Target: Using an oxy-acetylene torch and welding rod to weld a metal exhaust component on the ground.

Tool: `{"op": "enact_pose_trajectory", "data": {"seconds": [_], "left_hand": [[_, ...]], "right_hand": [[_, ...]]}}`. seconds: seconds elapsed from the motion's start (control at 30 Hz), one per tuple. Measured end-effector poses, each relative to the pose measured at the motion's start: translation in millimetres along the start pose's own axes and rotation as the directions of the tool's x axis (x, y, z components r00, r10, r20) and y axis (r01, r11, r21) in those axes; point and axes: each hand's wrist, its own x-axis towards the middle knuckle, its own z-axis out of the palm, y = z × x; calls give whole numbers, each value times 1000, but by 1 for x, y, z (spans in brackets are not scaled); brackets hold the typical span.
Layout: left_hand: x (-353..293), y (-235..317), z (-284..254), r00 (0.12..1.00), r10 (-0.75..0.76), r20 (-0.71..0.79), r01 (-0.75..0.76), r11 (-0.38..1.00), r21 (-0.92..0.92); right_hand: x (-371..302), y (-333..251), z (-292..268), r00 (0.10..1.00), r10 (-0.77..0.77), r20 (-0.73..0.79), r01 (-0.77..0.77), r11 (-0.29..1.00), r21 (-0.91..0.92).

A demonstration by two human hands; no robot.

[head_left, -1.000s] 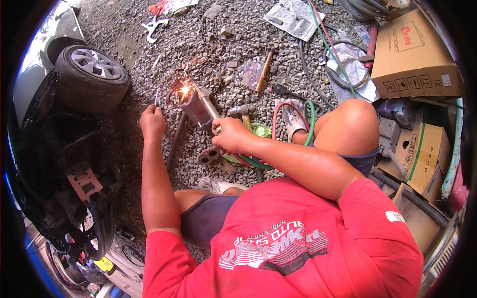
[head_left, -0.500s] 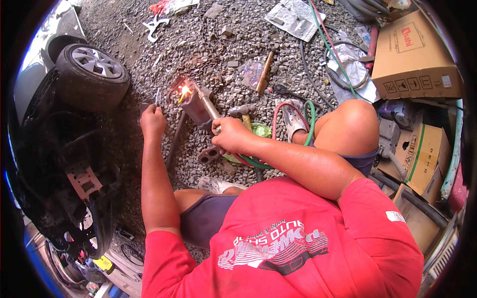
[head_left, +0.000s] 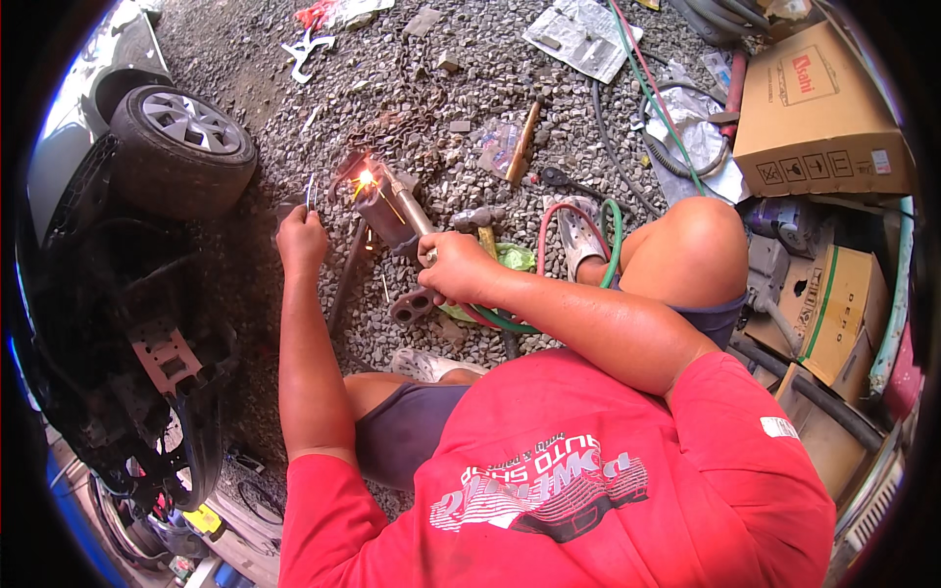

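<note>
My right hand (head_left: 456, 267) is closed around a gas torch (head_left: 417, 210), with a red and a green hose beneath the forearm. A bright glow with flying sparks burns at the torch's tip, on the upper end of a grey metal pipe part (head_left: 382, 218). A flange with two holes (head_left: 412, 306) shows below my right hand, at the part's near end. On the left, my left hand (head_left: 302, 238) is closed on a thin metal rod (head_left: 312, 190), its tip pointing up and apart from the glow. The rod's lower end is hidden in my fist.
A hammer (head_left: 477, 218) lies on the gravel right of the part, near a wooden handle (head_left: 523, 142). A car wheel (head_left: 186, 137) and dark car body stand at left. Cardboard boxes (head_left: 818, 113) stack at right. Green and red hoses (head_left: 608, 235) loop beside my foot.
Sparks now fall lower, down along the pipe part and toward the gravel. Both hands and the torch stay in nearly the same place.
</note>
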Motion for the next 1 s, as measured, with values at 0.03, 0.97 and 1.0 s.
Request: {"op": "enact_pose_trajectory", "data": {"seconds": [0.03,0.97,1.0], "left_hand": [[0,-1,0,1000,9,-11,-9,1000,6],[5,-6,2,1000,-10,5,10,1000,-9],[4,-6,2,1000,-10,5,11,1000,-9]], "right_hand": [[0,0,1,1000,-1,4,1,1000,0],[2,1,4,1000,-2,-2,2,1000,-8],[3,1,5,1000,-5,0,5,1000,-9]]}}
